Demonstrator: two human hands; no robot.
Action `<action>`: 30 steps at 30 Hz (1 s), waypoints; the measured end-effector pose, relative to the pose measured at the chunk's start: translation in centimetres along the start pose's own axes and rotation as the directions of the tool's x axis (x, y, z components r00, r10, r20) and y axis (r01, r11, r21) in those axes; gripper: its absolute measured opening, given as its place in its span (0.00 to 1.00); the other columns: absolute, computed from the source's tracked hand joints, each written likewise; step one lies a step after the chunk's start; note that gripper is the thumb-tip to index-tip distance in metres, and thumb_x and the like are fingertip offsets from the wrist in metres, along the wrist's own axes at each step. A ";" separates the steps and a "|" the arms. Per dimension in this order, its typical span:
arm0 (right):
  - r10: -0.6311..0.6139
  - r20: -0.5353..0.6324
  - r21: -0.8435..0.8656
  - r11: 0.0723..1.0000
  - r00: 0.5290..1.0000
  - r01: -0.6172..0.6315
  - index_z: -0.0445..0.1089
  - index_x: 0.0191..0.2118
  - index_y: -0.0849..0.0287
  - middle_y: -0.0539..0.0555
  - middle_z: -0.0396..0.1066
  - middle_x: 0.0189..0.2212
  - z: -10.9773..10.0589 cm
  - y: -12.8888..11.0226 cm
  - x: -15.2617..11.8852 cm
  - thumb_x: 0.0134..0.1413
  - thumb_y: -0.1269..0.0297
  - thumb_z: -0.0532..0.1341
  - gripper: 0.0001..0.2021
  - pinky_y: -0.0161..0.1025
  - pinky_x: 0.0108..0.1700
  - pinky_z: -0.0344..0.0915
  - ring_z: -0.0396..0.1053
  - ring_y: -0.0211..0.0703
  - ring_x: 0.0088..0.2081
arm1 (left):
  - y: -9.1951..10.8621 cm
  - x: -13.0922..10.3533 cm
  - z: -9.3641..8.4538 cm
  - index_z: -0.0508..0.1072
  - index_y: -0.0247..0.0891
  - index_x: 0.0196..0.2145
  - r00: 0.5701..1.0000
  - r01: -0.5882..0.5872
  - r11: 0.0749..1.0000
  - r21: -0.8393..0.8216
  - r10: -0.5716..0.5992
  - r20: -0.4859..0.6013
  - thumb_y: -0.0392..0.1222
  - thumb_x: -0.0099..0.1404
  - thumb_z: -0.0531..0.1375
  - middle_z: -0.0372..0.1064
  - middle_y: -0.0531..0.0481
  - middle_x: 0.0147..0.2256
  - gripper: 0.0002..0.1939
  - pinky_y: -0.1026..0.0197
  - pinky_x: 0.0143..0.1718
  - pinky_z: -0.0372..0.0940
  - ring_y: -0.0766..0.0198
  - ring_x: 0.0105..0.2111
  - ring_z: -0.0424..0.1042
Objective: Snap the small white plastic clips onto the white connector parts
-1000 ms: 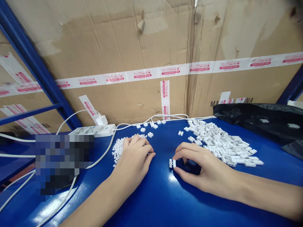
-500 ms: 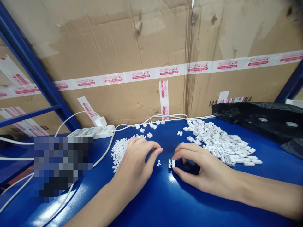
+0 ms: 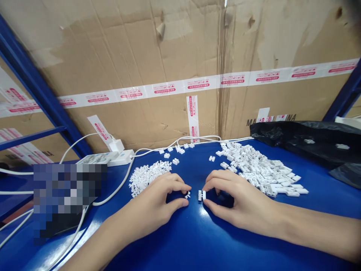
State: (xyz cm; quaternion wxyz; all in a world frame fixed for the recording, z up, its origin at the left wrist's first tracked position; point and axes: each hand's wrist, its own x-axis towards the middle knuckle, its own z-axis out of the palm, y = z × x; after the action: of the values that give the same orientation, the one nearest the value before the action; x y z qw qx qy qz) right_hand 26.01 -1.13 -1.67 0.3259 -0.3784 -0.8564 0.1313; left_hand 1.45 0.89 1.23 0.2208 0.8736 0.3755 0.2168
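My left hand (image 3: 166, 197) rests low over the blue table, thumb and forefinger apart around a tiny white forked piece (image 3: 188, 195) that lies between their tips. To its right, my right hand (image 3: 237, 199) pinches a small white block piece (image 3: 202, 195) between thumb and fingertips; its slotted side faces left. Behind my left hand is a heap of tiny white forked pieces (image 3: 146, 175). A larger pile of white slotted pieces (image 3: 262, 169) spreads behind my right hand.
Several white pieces (image 3: 179, 149) lie near the back edge. A power strip (image 3: 98, 159) with white cables (image 3: 124, 184) stands at the left. Black plastic (image 3: 296, 139) lies back right. A taped cardboard box (image 3: 141, 56) stands behind the blue table (image 3: 180, 241).
My left hand has come down and its fingers now span the tiny forked piece. The right hand keeps its pinch on the white block piece. The view has shifted slightly.
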 end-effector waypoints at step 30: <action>0.006 0.018 -0.018 1.000 1.000 -0.006 0.72 0.42 0.55 0.51 0.71 0.38 -0.1 -0.1 -0.1 0.60 0.69 0.63 0.05 0.43 0.43 0.65 0.68 0.42 0.37 | -0.1 0.5 0.9 0.77 0.42 0.39 0.982 -0.186 0.948 0.260 0.187 0.022 0.38 0.74 0.56 0.73 0.51 0.38 0.09 0.52 0.47 0.58 0.60 0.40 0.67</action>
State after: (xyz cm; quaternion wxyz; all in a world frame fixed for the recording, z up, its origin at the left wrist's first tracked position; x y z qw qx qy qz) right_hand 26.08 -1.24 -1.62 0.3144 -0.3827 -0.8593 0.1278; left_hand 2.16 1.12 0.52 0.0819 0.9263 0.3169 0.1869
